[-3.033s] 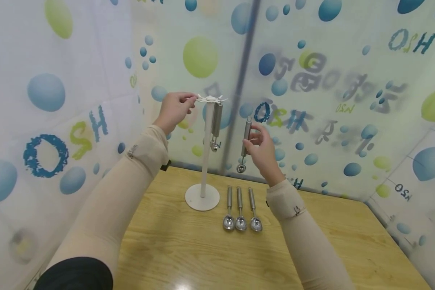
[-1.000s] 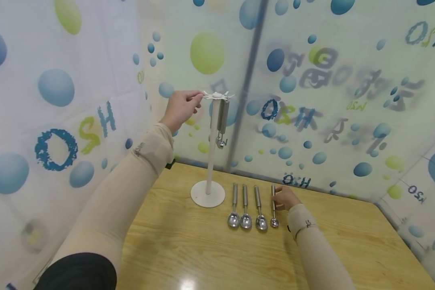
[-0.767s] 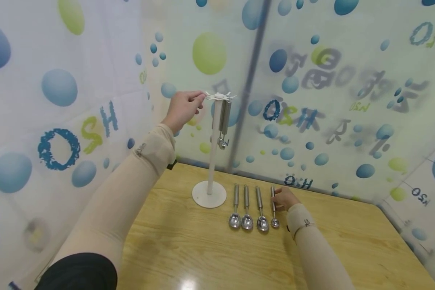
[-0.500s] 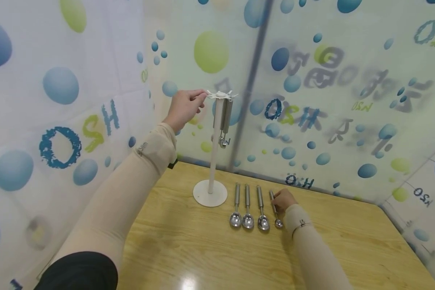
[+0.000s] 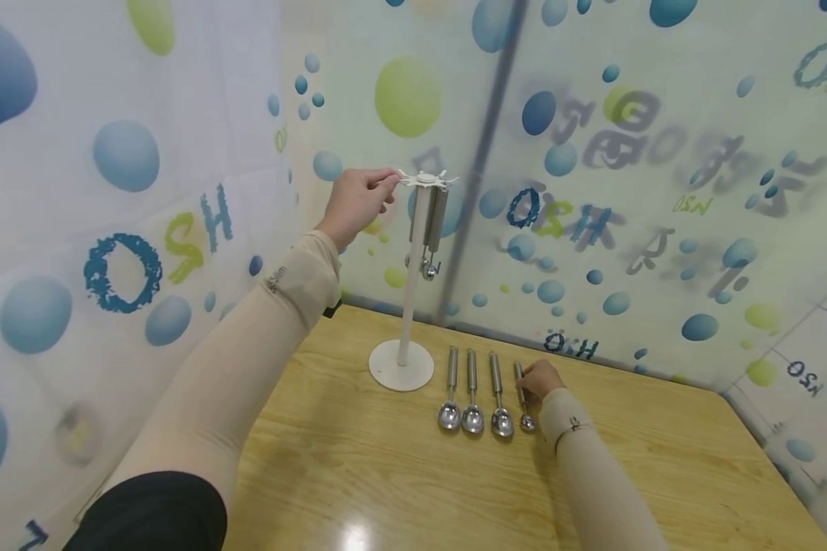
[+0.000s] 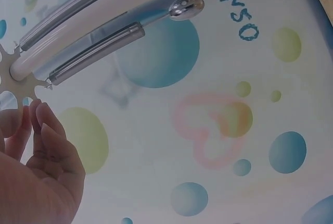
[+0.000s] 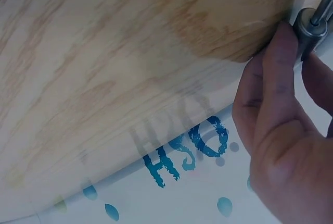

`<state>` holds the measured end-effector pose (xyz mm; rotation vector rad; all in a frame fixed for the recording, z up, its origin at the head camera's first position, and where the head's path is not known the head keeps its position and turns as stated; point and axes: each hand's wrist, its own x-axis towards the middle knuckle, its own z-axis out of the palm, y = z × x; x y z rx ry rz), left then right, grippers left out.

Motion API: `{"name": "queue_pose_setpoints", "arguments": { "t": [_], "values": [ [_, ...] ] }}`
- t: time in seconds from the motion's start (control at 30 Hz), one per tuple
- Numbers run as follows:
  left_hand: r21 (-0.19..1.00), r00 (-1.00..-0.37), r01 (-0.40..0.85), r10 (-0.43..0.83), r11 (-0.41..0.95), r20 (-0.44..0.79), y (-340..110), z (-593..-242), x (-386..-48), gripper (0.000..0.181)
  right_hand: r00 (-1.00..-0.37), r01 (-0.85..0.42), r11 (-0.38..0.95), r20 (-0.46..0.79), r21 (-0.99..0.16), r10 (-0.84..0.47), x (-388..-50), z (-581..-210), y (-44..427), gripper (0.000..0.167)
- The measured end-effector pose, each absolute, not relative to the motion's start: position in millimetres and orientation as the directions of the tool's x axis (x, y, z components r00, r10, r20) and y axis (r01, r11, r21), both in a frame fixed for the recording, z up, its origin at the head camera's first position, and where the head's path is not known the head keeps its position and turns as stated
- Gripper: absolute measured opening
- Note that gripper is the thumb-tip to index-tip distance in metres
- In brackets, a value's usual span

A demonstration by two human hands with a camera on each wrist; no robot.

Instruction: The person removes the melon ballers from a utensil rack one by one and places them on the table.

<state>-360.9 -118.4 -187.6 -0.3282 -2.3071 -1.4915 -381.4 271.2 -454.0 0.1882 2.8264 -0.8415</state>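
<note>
The left hand [image 5: 360,200] pinches one arm of the star-shaped top [image 5: 427,180] of a white stand; the left wrist view shows the fingertips of that hand [image 6: 44,166] at the star's edge. Metal-handled utensils [image 5: 437,222] hang from the far side of the top. On the table, the right hand [image 5: 543,379] holds the handle of a small round scoop [image 5: 527,422] between thumb and fingers. In the right wrist view the hand [image 7: 281,109] grips the metal handle [image 7: 310,30]. Left of it lie three larger scoops [image 5: 501,422] side by side.
The stand's round white base [image 5: 401,366] rests on the wooden table [image 5: 386,474], left of the scoops. Patterned curtains [image 5: 593,229] close off the back and both sides. A small dark object [image 5: 332,308] sits at the table's back edge, behind the left forearm.
The right hand has come down from beside the stand with the small scoop, which now lies right of the three others, turned slightly. The left hand keeps its pinch. The view has shifted a little.
</note>
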Motion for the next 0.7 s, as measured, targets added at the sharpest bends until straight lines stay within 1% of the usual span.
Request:
{"name": "queue_pose_setpoints", "arguments": {
  "t": [0.17,0.33,0.43,0.5,0.57,0.7],
  "values": [
    [0.823,-0.905,0.386,-0.002,0.417,0.426,-119,-187,-362,0.038,-0.977,0.158,0.852,-0.204,-0.499,0.062,-382,-450,271,0.034],
    [0.827,-0.908,0.376,-0.011,0.417,0.419,-118,-187,-363,0.037,-0.971,0.164,0.861,-0.234,-0.482,0.054,-381,-446,266,0.033],
    [0.832,-0.909,0.371,-0.020,0.412,0.415,-118,-187,-363,0.037,-0.974,0.122,0.889,-0.225,-0.441,0.022,-381,-436,256,0.038],
    [0.839,-0.912,0.365,-0.025,0.404,0.409,-118,-187,-363,0.037,-0.983,0.080,0.900,-0.184,-0.429,-0.001,-382,-425,247,0.043],
    [0.844,-0.915,0.359,-0.026,0.397,0.402,-118,-187,-364,0.037,-0.991,0.040,0.886,-0.133,-0.463,-0.025,-384,-412,235,0.046],
    [0.849,-0.919,0.354,-0.024,0.391,0.395,-116,-187,-366,0.037,-0.997,-0.064,0.793,0.004,-0.606,-0.077,-387,-379,210,0.045]
  ]
}}
